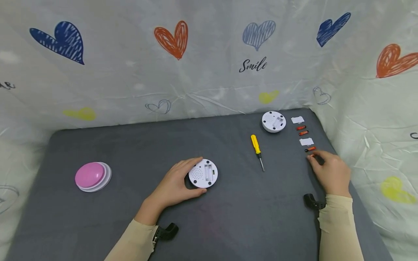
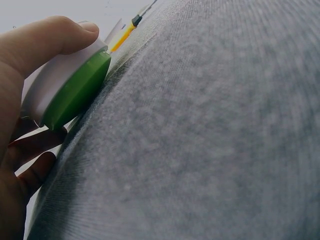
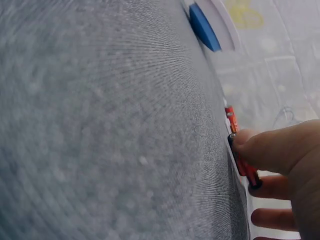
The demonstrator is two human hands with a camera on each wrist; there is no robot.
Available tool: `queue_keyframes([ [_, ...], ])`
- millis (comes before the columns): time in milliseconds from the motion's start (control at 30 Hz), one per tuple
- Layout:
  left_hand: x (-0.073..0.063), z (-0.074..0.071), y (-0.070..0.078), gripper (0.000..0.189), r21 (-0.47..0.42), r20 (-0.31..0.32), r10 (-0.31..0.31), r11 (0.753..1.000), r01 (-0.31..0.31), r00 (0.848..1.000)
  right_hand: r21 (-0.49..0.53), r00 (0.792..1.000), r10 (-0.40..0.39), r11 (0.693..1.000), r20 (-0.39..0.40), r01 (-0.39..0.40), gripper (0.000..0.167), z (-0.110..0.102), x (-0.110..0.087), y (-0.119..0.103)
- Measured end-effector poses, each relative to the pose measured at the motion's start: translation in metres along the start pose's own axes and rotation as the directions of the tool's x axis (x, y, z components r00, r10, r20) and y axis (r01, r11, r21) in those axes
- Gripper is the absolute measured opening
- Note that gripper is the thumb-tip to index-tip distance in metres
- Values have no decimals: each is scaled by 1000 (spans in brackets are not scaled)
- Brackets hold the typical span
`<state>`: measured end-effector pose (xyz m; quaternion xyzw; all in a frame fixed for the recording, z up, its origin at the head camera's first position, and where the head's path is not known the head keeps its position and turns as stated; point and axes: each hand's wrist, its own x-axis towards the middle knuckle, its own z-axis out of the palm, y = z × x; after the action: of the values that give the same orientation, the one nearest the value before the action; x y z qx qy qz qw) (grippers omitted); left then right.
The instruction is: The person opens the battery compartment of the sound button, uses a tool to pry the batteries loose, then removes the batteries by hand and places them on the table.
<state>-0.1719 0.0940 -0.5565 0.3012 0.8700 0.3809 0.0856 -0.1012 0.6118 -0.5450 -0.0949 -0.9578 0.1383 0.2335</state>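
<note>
My left hand (image 1: 177,181) grips a round white push-button light (image 1: 197,177) by its rim, thumb on one side and fingers on the other. It lies base up with its battery slot uncovered; its green dome (image 2: 80,92) faces down in the left wrist view. Over at the right edge of the table, my right hand (image 1: 333,174) pinches a red-and-black battery (image 3: 251,175) between thumb and fingers, low at the cloth. Another battery (image 1: 311,149) lies just beyond the fingertips, and a white battery cover (image 1: 306,141) is behind it.
A yellow screwdriver (image 1: 255,144) lies between the hands. Behind it, another white button (image 1: 273,121) sits base up, near two batteries (image 1: 300,127) and a second cover (image 1: 297,120). A pink-domed button (image 1: 89,175) stands at left. Heart-printed cloth (image 1: 209,72) hangs along the table's back edge.
</note>
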Motion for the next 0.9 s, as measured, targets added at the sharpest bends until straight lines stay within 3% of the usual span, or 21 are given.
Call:
queue_keyframes([
  [433,-4,0,0,100,8,-13,-3,1000,3,1000,-35,997,64,997,47,-62,24,3,3,-1],
  [667,-4,2,0,100,16,-10,-4,1000,4,1000,-1,996,79,997,48,-79,28,1,2,-4],
  [800,-3,2,0,100,17,-6,-1,1000,1,1000,47,998,55,997,23,-56,33,-1,4,-22],
  [900,-2,1,0,101,17,-6,4,1000,-4,1000,127,999,-40,991,8,39,35,3,7,-50],
])
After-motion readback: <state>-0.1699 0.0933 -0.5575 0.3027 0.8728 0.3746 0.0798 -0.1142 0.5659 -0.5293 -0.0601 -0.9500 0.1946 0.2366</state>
